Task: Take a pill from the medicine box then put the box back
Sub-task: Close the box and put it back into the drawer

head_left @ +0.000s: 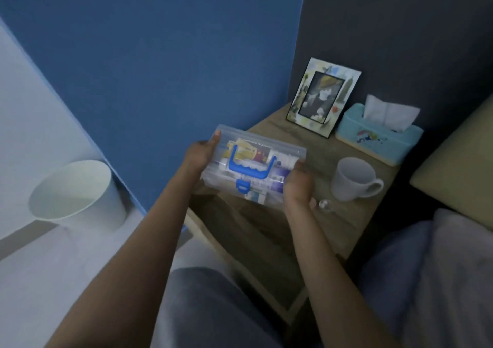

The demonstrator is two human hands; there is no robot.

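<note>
A clear plastic medicine box (282, 155) with a blue handle and a blue front latch is held in the air above the left part of the wooden bedside table (344, 214). Its lid is down and packets of medicine show through it. My left hand (198, 154) grips its left end, thumb on the lid's far corner. My right hand (297, 186) grips its right end from below and the side. The box tilts slightly toward me. No loose pill is visible.
On the table stand a white mug (352, 178), a small clear glass object (325, 205), a turquoise tissue box (378, 137) and a picture frame (321, 99). A white waste bin (77, 193) sits on the floor at left. Bedding (437, 267) lies at right.
</note>
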